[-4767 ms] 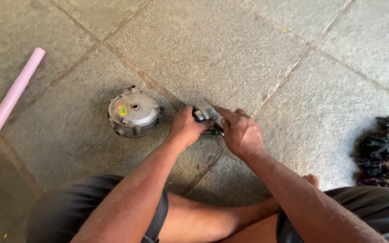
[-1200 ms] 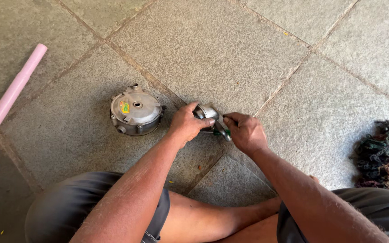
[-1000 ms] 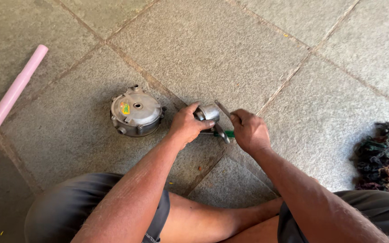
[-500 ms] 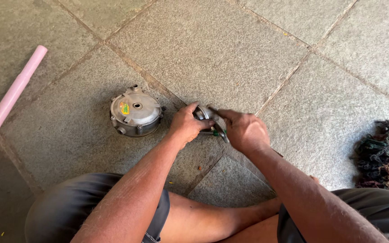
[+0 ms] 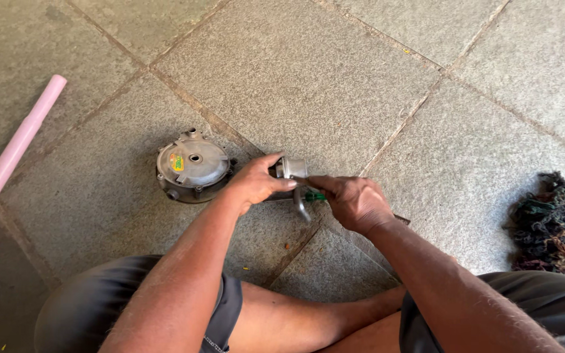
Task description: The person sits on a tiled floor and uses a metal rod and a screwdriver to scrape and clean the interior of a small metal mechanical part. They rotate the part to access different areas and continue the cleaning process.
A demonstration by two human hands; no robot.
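Note:
My left hand [image 5: 255, 182] grips a small silver metal part [image 5: 291, 167] held just above the stone floor. My right hand [image 5: 353, 199] is closed around a tool with a green handle [image 5: 315, 195]; its metal shaft points at the small part. Both hands meet over the floor joint. To the left, about a hand's width away, a round grey metal housing [image 5: 193, 166] with a yellow sticker lies flat on the floor.
A pink tube [image 5: 13, 153] lies diagonally at the left edge. A dark pile of tangled rags [image 5: 554, 225] sits at the right edge. My folded legs in dark shorts fill the bottom. The floor is grey stone slabs [image 5: 308, 72] with joints.
My right hand has shifted around the tool, lifting off and settling back against the small part. My left hand keeps its hold. The round housing has not moved.

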